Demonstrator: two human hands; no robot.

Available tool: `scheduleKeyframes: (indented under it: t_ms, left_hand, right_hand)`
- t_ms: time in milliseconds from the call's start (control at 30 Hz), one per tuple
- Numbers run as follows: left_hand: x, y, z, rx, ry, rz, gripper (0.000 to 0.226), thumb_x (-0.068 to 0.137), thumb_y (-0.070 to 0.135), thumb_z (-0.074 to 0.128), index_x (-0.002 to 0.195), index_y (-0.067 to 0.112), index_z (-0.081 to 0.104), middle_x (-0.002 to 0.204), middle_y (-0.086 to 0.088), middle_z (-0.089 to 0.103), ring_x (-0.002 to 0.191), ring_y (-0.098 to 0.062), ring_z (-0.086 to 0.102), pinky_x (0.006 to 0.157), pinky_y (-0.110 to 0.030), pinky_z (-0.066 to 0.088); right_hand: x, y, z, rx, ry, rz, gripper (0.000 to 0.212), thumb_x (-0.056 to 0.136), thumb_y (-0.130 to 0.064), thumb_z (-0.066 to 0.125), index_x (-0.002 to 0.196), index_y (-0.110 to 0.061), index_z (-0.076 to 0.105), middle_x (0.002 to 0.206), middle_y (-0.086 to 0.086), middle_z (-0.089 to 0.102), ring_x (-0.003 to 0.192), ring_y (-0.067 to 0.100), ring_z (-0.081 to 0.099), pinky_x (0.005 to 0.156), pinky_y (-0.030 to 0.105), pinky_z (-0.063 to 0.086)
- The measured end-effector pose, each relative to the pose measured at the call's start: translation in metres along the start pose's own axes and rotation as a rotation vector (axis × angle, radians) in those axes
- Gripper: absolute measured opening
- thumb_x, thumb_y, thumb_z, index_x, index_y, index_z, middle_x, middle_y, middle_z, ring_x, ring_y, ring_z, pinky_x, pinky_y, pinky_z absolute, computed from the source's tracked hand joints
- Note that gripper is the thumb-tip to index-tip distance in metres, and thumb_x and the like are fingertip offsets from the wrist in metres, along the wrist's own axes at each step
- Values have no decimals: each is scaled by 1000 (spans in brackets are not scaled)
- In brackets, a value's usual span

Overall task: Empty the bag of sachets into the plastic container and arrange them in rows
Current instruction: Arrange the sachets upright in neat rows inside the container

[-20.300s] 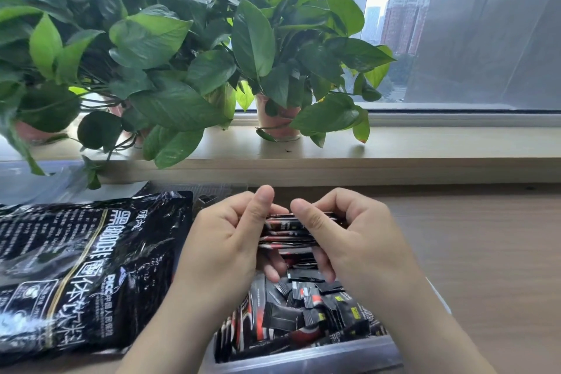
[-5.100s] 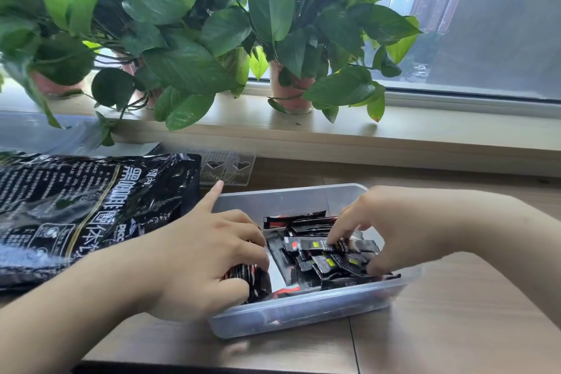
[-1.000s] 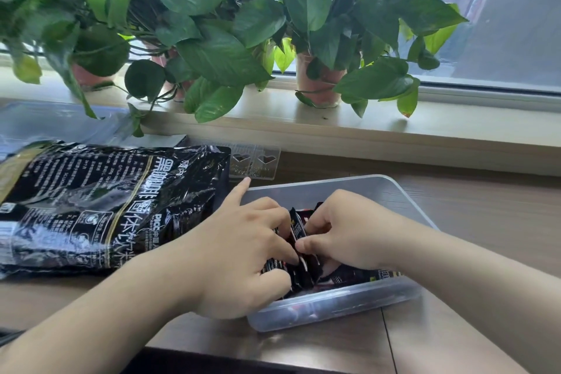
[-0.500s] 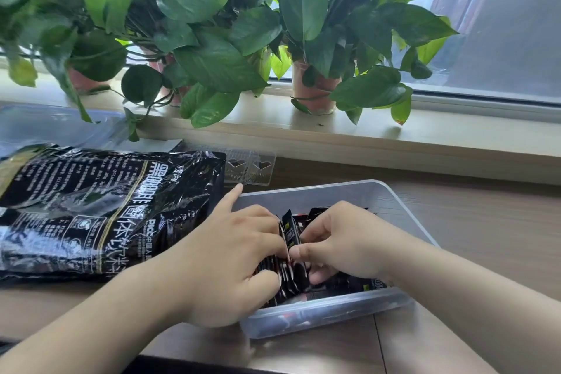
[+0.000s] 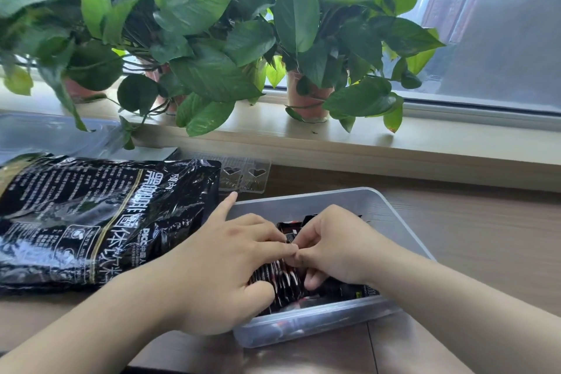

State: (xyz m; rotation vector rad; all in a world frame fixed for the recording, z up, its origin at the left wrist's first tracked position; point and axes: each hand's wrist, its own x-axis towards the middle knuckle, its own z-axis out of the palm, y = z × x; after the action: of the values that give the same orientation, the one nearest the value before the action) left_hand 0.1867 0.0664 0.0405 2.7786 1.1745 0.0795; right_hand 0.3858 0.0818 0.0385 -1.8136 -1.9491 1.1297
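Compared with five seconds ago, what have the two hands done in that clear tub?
The right grip moved left across the plastic container to meet the left grip; both now pinch the upright row of sachets in its near-left corner. The left grip kept its bundle; the black bag stayed lying alongside.

The glossy black bag (image 5: 91, 222) lies flat just left of the clear plastic container (image 5: 405, 223) holding bunched black sachets (image 5: 282, 279).
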Motion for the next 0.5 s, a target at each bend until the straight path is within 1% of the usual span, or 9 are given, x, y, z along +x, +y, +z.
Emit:
scheduleKeyframes:
  t_ms: [33, 100, 133, 200, 267, 333, 400, 467, 500]
  left_hand:
    - [1, 0, 0, 16, -16, -2, 78, 70, 51, 19, 145, 46, 44, 142, 25, 45, 138, 8, 22, 120, -52, -16]
    - [2, 0, -1, 31, -43, -3, 80, 71, 52, 17, 145, 46, 45, 140, 22, 47, 139, 6, 23, 118, -51, -22]
    - [2, 0, -1, 31, -53, -2, 80, 71, 53, 17, 145, 45, 45, 141, 21, 47, 140, 5, 22, 117, -51, -24]
    - [3, 0, -2, 39, -75, 0, 81, 70, 53, 17, 147, 46, 43, 146, 21, 44, 142, 6, 19, 117, -52, -25]
    - [3, 0, -3, 61, -91, 3, 80, 71, 53, 16, 146, 47, 42, 147, 19, 43, 142, 5, 20, 117, -54, -23]
    - [3, 0, -3, 86, -103, 2, 79, 71, 54, 16, 145, 48, 42, 143, 16, 42, 139, 3, 22, 117, -56, -22]
    - [3, 0, -4, 97, -103, 4, 79, 71, 54, 15, 146, 49, 40, 142, 15, 39, 139, 2, 20, 117, -58, -20]
    - [3, 0, -4, 89, -92, 19, 80, 71, 54, 16, 146, 48, 40, 147, 17, 34, 143, 3, 13, 117, -60, -19]
    - [3, 1, -4, 80, -88, 26, 79, 71, 53, 16, 146, 46, 41, 153, 19, 30, 145, 4, 8, 117, -60, -19]
  right_hand:
    - [-1, 1, -1, -6, -18, 0, 8, 86, -24, 72, 83, -21, 78, 64, 3, 77, 59, 10, 75, 83, 37, 59]
    - [-3, 2, -2, 10, -47, 4, 7, 88, -19, 71, 87, -21, 78, 67, 5, 77, 59, 9, 75, 83, 33, 59]
    - [-4, 2, -3, 29, -54, 6, 8, 88, -17, 71, 87, -20, 78, 67, 6, 78, 58, 10, 75, 80, 29, 59]
    - [-6, 2, -6, 55, -71, 5, 9, 89, -12, 70, 88, -17, 77, 65, 4, 77, 55, 11, 73, 66, 19, 59]
    - [-8, 0, -11, 41, -124, -4, 12, 90, -8, 68, 95, -14, 77, 67, 0, 76, 53, 10, 71, 56, 14, 54]
    - [-10, -3, -18, 6, -201, -23, 18, 93, -4, 63, 103, -14, 75, 79, 0, 78, 55, 10, 71, 56, 14, 53]
    - [-12, -6, -25, -7, -241, -44, 26, 95, 0, 57, 112, -13, 72, 88, -1, 78, 57, 11, 72, 57, 15, 55]
    - [-13, -9, -31, 37, -213, -65, 28, 96, 2, 55, 114, -13, 71, 91, -1, 79, 59, 11, 74, 58, 16, 56]
    - [-14, -10, -36, 74, -160, -85, 27, 95, 2, 56, 110, -14, 72, 93, 1, 80, 61, 12, 75, 59, 18, 58]
